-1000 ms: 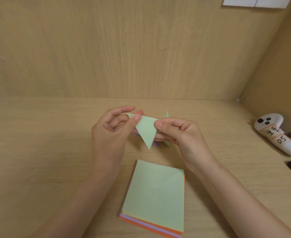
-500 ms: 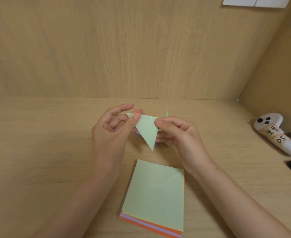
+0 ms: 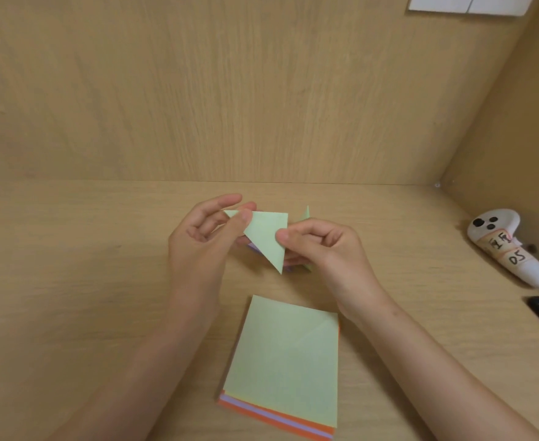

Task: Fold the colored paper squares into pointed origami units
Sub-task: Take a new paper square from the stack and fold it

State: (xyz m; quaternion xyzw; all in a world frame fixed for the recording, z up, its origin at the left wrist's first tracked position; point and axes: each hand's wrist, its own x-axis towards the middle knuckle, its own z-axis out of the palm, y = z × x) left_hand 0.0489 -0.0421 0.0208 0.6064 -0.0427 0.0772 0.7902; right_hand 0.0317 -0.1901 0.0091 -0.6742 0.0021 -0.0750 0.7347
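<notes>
Green folded triangle (image 3: 266, 237) pinched by both hands, left (image 3: 204, 246), right (image 3: 325, 249), above paper stack (image 3: 280, 361)

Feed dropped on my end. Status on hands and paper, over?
Left hand and right hand both pinch the green piece. Held up, point down. Stack lies nearer, untouched; nothing in the way.

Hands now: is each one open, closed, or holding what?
Left hand: pinches the pale green folded paper triangle.
Right hand: pinches the same triangle.
</notes>
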